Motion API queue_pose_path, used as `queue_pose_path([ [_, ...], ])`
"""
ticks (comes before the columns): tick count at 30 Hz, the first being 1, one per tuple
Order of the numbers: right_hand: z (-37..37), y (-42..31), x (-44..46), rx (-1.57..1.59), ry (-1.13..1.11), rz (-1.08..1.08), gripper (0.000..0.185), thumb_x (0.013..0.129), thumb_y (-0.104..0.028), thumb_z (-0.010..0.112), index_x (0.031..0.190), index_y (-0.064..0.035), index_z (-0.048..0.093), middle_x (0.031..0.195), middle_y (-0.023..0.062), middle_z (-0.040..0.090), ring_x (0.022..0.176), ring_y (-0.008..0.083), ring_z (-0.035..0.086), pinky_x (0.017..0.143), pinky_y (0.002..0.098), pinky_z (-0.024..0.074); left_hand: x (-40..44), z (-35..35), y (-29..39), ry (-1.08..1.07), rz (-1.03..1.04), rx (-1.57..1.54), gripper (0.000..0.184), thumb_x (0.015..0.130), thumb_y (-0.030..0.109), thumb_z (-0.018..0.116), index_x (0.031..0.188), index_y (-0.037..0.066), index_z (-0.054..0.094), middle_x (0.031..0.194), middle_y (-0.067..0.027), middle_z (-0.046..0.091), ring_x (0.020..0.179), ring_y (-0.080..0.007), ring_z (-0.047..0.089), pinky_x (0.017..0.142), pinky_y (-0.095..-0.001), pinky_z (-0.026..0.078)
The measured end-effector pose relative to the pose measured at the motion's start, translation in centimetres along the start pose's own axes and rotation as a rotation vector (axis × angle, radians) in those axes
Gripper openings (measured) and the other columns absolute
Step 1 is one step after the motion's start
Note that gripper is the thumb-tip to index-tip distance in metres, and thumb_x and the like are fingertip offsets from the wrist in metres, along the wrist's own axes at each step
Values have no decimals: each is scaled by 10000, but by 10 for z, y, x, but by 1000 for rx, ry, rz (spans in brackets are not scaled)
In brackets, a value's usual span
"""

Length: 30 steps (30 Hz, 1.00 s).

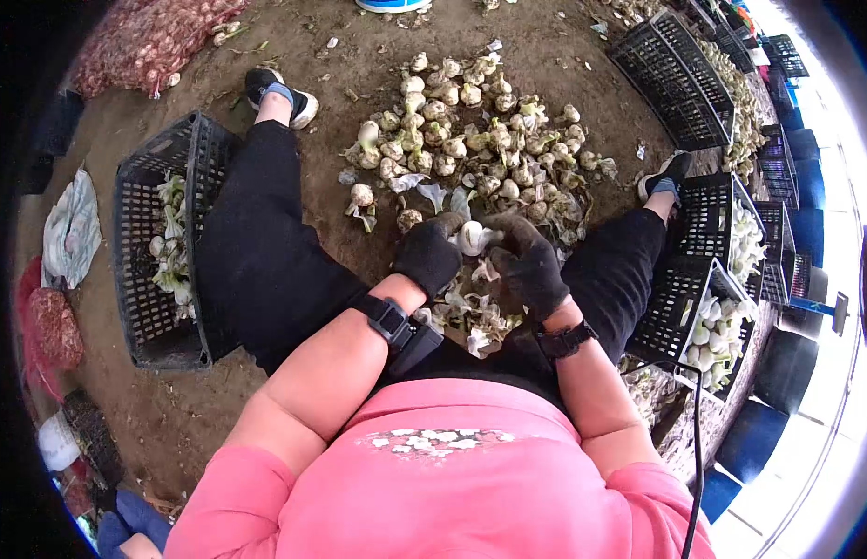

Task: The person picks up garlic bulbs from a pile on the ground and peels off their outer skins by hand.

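A peeled white garlic bulb point(472, 238) sits between my two dark-gloved hands, above the ground between my legs. My left hand point(428, 257) is closed on the bulb's left side. From the right, my right hand point(529, 263) has its fingers curled against the bulb's other side, where some husk or stem shows. Just beyond lies a spread pile of unpeeled garlic bulbs point(436, 133), with dry skins and stems among them. Loose peelings point(475, 317) lie below my hands. One stray garlic bulb point(362, 195) rests at the pile's near left edge.
A black crate point(126, 270) holding some garlic stands beside my left leg. At my right, another black crate point(666, 317) holds white bulbs, with more crates behind it. An upended black crate point(671, 84) stands far right. Red mesh sacks point(154, 42) lie far left.
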State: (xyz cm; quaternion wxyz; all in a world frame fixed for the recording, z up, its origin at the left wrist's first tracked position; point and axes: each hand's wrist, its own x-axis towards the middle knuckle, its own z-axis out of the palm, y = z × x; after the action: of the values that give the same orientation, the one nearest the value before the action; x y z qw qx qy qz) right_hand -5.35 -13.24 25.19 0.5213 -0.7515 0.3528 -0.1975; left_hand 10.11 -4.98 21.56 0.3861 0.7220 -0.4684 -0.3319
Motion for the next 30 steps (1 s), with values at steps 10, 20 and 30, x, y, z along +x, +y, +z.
queue_pose_path([
  [10, -32, 9, -23, -834, -379, 552, 561, 763, -297, 688, 1227, -43, 499, 1164, 207, 559, 1057, 392, 552, 896, 417, 453, 2, 13, -3, -20, 106, -107, 300, 729, 41, 552, 1018, 23, 630, 950, -179, 663, 877, -287, 637, 775, -368, 489],
  [20, -38, 110, -27, 280, 145, 222, 310, 798, -24, 564, 1108, -18, 581, 962, 84, 666, 839, 205, 634, 745, 294, 501, 0, 5, 15, 3, -178, -658, 257, 782, 40, 528, 1034, 32, 574, 874, -98, 620, 759, -214, 602, 655, -336, 504],
  [30, -8, 133, -2, -217, -62, 98, 283, 815, -219, 613, 1042, -50, 623, 975, 164, 650, 911, 322, 619, 808, 366, 479, -20, -182, 10, 641, 276, -1658, 119, 850, 20, 511, 966, 33, 530, 887, -106, 563, 738, -201, 537, 709, -320, 484],
])
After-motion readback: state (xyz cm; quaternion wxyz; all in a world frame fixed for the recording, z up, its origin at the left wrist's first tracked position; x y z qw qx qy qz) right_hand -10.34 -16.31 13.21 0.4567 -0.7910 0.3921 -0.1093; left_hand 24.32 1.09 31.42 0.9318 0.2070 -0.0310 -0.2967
